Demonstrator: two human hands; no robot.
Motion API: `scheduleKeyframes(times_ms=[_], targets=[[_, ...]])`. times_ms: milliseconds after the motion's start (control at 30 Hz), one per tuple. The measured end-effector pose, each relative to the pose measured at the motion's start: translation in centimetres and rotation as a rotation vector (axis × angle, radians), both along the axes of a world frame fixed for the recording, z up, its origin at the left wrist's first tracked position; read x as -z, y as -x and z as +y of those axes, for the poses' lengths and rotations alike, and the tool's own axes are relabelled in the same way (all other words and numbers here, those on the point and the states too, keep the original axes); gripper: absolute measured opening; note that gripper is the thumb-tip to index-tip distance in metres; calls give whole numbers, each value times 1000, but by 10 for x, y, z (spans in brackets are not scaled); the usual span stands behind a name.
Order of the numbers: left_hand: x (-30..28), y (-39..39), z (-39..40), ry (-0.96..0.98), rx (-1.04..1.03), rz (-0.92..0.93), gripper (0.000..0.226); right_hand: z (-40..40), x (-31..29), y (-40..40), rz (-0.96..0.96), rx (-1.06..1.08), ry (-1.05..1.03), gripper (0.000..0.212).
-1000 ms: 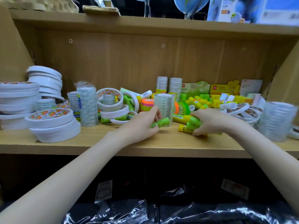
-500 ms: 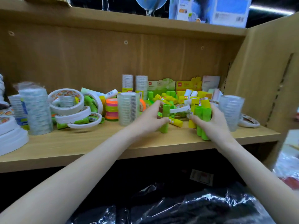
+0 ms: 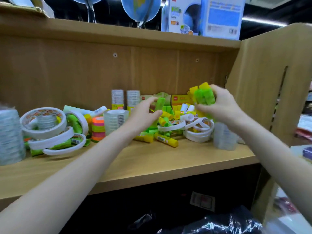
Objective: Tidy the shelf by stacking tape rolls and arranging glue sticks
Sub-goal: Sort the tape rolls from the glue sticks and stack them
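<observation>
Shelf, left end: a wrapped column of clear tape [image 3: 10, 135] stands at the left edge; beside it a loose heap of white tape rolls [image 3: 45, 125] leans and overlaps, unstacked, with green sticks caught under it.
Shelf, middle: a bright striped roll stack [image 3: 98, 128] and a clear tape stack [image 3: 114, 121] stand just left of the glue stick pile [image 3: 166, 130], which lies jumbled with more white rolls toward the back right.
Left hand [image 3: 145, 115]: half curled, thumb and fingers pinching one green glue stick [image 3: 159, 103] held upright above the pile.
Right hand [image 3: 222, 107]: closed round a bundle of glue sticks [image 3: 203, 95] — green and yellow, caps toward the camera — raised near the shelf's right wall [image 3: 270, 92].
Step in hand: gathering glue sticks, probably; the tape is not yet stacked.
Next move: likely passing the single stick into the bundle — it calls for a loosened right grip without spilling the rest.
</observation>
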State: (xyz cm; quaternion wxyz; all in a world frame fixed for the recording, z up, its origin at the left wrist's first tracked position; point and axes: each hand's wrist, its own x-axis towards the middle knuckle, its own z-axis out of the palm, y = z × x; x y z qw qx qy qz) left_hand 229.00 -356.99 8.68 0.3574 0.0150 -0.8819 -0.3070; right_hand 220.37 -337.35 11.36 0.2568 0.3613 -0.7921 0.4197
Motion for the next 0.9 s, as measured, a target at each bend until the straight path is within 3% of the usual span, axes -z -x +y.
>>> scheduleKeyframes(times_ms=[133,300,567,667,733,833,900], targets=[[-22,44,10,104,8,-57,39,5,-49,52,16,193,-230,31],[-45,105,33,233,43,-161,37,9,-48,125,-149,248,-428,36],[-57,189,48,457,54,-299,41,4,-9,201,-215,215,-387,29],[-55,208,46,485,42,-336,42,5,3,210,-131,217,-568,46],[-55,217,49,533,35,-341,42,9,6,211,27,273,-695,48],[-56,223,60,657,11,-359,39,18,8,208,280,429,-845,33],[-56,226,65,743,31,-377,41,24,11,206,311,467,-887,23]])
